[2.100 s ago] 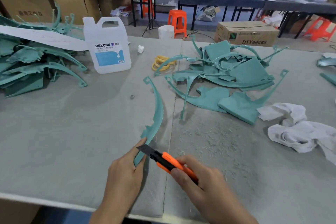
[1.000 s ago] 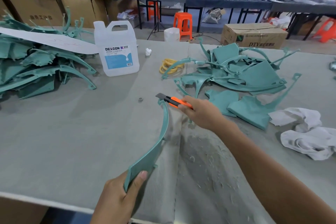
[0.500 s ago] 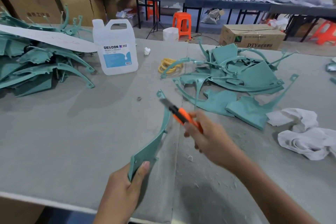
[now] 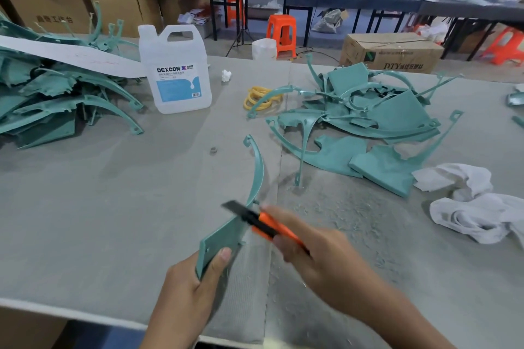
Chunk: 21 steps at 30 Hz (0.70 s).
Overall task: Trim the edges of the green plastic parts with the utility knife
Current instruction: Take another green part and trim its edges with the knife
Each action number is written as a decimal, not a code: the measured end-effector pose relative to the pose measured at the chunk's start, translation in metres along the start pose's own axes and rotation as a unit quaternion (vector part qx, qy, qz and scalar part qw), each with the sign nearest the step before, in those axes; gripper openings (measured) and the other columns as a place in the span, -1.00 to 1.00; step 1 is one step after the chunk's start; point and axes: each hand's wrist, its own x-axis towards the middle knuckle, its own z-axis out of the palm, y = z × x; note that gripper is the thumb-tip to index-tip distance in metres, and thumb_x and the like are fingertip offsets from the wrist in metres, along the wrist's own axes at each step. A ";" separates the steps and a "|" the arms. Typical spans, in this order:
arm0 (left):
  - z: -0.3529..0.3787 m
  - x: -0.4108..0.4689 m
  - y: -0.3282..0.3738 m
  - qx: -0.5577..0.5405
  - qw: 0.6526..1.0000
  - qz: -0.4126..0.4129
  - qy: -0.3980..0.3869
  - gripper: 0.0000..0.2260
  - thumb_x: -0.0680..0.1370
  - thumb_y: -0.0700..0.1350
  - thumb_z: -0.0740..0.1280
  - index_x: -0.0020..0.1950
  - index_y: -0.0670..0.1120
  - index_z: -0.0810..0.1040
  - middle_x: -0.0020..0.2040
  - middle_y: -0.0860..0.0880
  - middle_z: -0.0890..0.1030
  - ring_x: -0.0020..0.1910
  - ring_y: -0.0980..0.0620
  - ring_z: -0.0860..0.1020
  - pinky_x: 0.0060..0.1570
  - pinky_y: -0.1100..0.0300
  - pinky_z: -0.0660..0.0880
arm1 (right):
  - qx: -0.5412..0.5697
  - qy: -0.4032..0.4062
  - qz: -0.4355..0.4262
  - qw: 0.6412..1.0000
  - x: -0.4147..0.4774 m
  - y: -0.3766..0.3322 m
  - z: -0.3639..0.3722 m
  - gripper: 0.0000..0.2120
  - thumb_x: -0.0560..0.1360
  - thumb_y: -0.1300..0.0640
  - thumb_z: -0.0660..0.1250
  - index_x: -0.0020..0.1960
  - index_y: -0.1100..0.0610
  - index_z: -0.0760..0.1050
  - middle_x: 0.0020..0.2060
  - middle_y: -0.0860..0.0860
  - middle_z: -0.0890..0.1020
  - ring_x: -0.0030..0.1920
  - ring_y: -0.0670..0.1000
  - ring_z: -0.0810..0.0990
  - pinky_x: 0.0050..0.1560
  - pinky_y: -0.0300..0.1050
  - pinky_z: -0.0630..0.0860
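Green plastic part (image 4: 226, 235) at lower centre of frame, curved strip arcing up toward centre over grey table (image 4: 113, 221); wide near end pinched by left hand (image 4: 187, 286), thumb on face, fingers curled behind; utility knife (image 4: 261, 222) gripped in right hand (image 4: 314, 255), just right of part, blade across its edge above thumb; blurred, contact not told; judged mid-trim on one edge; next called for steady draw along edge, blade kept off thumb.
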 end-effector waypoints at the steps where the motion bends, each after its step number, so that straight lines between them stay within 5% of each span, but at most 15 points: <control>1: -0.001 0.000 0.000 0.001 1.000 0.002 0.000 -0.79 0.43 0.32 0.25 -0.17 0.28 0.61 -0.36 0.10 0.61 -0.40 0.20 0.50 -0.40 0.34 0.40 | -0.005 0.006 0.014 1.000 0.010 0.008 -0.002 -0.54 0.61 -0.30 -0.04 0.50 -0.49 0.04 -0.24 -0.11 0.62 -0.32 -0.07 0.60 -0.29 -0.13 0.61; 5: -0.007 0.005 -0.001 0.004 1.000 0.004 -0.004 -0.83 0.46 0.25 0.27 -0.17 0.26 0.62 -0.27 0.02 0.66 -0.35 0.13 0.55 -0.33 0.24 0.46 | -0.051 0.009 0.043 0.998 0.069 0.047 -0.021 -0.61 0.68 -0.15 0.07 0.48 -0.40 0.16 -0.26 -0.09 0.60 -0.38 -0.06 0.58 -0.32 -0.10 0.64; 8: -0.009 0.006 -0.001 0.000 1.000 -0.003 -0.015 -0.84 0.45 0.26 0.28 -0.14 0.29 0.63 -0.24 0.04 0.69 -0.27 0.11 0.60 -0.27 0.24 0.50 | -0.083 0.001 0.064 0.995 0.122 0.069 -0.036 -0.63 0.70 -0.07 0.12 0.48 -0.31 0.24 -0.22 -0.13 0.58 -0.28 -0.04 0.58 -0.18 0.01 0.60; 11: -0.011 0.006 0.001 -0.004 0.999 -0.015 -0.029 -0.84 0.43 0.26 0.30 -0.17 0.30 0.66 -0.24 0.09 0.70 -0.29 0.19 0.60 -0.27 0.28 0.50 | -0.139 -0.051 0.103 0.983 0.164 0.082 -0.047 -0.65 0.70 -0.04 0.09 0.48 -0.22 0.32 -0.10 -0.07 0.61 -0.19 0.00 0.58 -0.03 0.05 0.59; 14: -0.011 0.004 0.004 0.000 0.999 -0.022 -0.031 -0.87 0.38 0.28 0.33 -0.26 0.34 0.66 -0.25 0.25 0.69 -0.25 0.36 0.60 -0.26 0.44 0.46 | -0.233 -0.080 0.116 0.962 0.181 0.084 -0.048 -0.62 0.70 0.00 0.08 0.50 -0.16 0.33 -0.02 0.02 0.59 -0.28 -0.04 0.49 -0.12 0.00 0.50; 18: -0.009 0.000 0.011 0.017 1.000 0.003 -0.017 -0.86 0.45 0.20 0.33 -0.20 0.51 0.58 -0.27 0.30 0.66 -0.25 0.38 0.58 -0.28 0.48 0.43 | -0.006 -0.003 0.182 0.983 0.161 0.078 -0.048 -0.66 0.67 -0.09 0.09 0.42 -0.23 0.36 -0.10 0.05 0.66 -0.34 0.08 0.62 -0.47 -0.12 0.50; 21: -0.008 -0.003 0.018 0.039 0.997 0.066 -0.014 -0.75 0.47 0.20 0.33 -0.03 0.62 0.50 -0.08 0.47 0.63 -0.03 0.52 0.55 -0.08 0.62 0.39 | 0.295 0.098 0.226 0.923 0.129 0.064 -0.041 -0.57 0.57 -0.27 0.22 0.20 0.04 0.50 -0.25 0.02 0.61 -0.44 0.01 0.50 -0.45 -0.08 0.46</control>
